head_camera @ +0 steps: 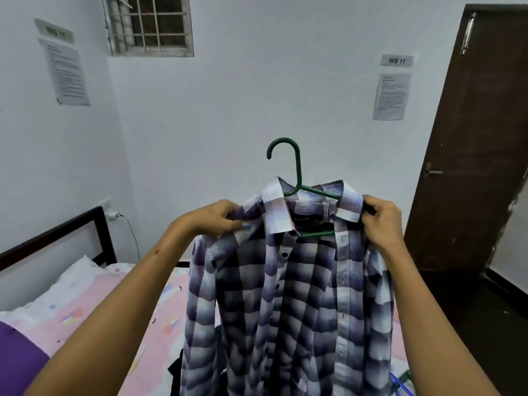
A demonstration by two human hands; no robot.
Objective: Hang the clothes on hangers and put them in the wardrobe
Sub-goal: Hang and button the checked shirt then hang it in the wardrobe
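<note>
Left hand (220, 217): raised at chest height in the head view, fingers and thumb pinching the shoulder fabric of the checked shirt (288, 298) on its left side. Right hand (381, 221): raised level with it, fingers curled round the shirt's other shoulder just beside the collar tip.

Checked shirt: purple, grey and white, long-sleeved, held up in the air over the bed (85, 318), front open, dark buttons showing down the placket. Lower hem cut off by the bottom edge of the frame.

Green hanger (298, 167): inside the shirt; hook standing upright above the collar, one sloping arm and a piece of the lower bar visible through the open neck, remainder hidden under the cloth.

Neck label: dark, lettering too small to read with certainty.

Bed: pink patterned sheet, white pillow (71, 278), dark frame at the head end. Dark cloth at the shirt's foot, mostly hidden. Purple item (17, 358) at lower left, cut off by the frame edge. Green and blue object (405, 380) at lower right, only partly seen behind the right forearm.

Wall signs: one reading "WS 17" (55, 32) on the left wall, one reading "WS 11" (397, 60) on the far wall; printed sheet under each, text illegible.

Barred window (148, 24): top cut off. Brown door (471, 144): at right, metal handle. Charger (113, 215): plugged in by the bed head, cable hanging down.
</note>
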